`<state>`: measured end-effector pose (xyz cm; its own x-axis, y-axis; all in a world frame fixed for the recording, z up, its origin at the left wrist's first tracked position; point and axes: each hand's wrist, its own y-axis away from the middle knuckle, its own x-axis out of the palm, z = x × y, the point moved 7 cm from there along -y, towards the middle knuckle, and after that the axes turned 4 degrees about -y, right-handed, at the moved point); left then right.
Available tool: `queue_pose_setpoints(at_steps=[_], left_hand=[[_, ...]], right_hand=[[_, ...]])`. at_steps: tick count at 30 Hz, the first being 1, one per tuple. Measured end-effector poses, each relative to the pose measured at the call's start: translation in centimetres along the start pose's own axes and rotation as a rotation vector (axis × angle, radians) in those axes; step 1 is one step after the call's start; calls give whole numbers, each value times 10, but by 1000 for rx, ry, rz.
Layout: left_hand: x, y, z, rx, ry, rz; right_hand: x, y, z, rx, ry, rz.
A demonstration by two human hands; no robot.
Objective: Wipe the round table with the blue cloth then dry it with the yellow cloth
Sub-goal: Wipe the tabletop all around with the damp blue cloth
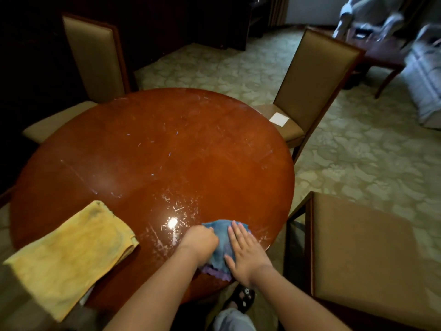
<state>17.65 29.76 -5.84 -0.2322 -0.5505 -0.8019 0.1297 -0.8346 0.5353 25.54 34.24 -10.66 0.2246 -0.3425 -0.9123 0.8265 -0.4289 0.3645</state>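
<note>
Landmark: the round bench (167, 144), reddish polished wood, seen from its near edge.

Left of the landmark's near edge: yellow cloth (71, 252), folded, lying flat and overhanging the rim toward the person. No hand on it. It looks unused; drying step judged not yet begun.

Near edge, centre-right: blue cloth (220, 244), bunched, lying on the bench top close to the rim, a purple hem showing at its near side.

Left hand (200, 244): fingers curled down onto the left side of the blue cloth, gripping a fold of it.

Right hand (245, 252): fingers straight and slightly fanned, palm pressed flat on the right side of the blue cloth.

Bench surface: bright glare and pale streaks just left of and beyond the blue cloth; fine scratches or smears across the middle and far side. Cannot tell wet from scuffed.

Judgement: wiping with the blue cloth is only at the near rim. Most of the top, toward the far chairs, appears still to be covered. Remaining: the wipe across the whole bench, then the full drying pass with the yellow cloth.

Right of the bench: chair (358, 247), seat close to the rim.
</note>
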Motion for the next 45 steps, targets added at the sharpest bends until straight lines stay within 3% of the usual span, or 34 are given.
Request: queue_pose_setpoints(at_steps=[4, 7, 19, 45], left_hand=[[-2, 9, -16, 20, -43, 53], [-11, 6, -18, 39, -53, 62], [-40, -63, -32, -20, -4, 66], [-152, -301, 85, -119, 8, 74]], right_hand=[[-3, 14, -1, 5, -17, -72], [0, 16, -3, -40, -27, 35], [-30, -11, -80, 46, -51, 44], [-133, -222, -247, 31, -66, -73]])
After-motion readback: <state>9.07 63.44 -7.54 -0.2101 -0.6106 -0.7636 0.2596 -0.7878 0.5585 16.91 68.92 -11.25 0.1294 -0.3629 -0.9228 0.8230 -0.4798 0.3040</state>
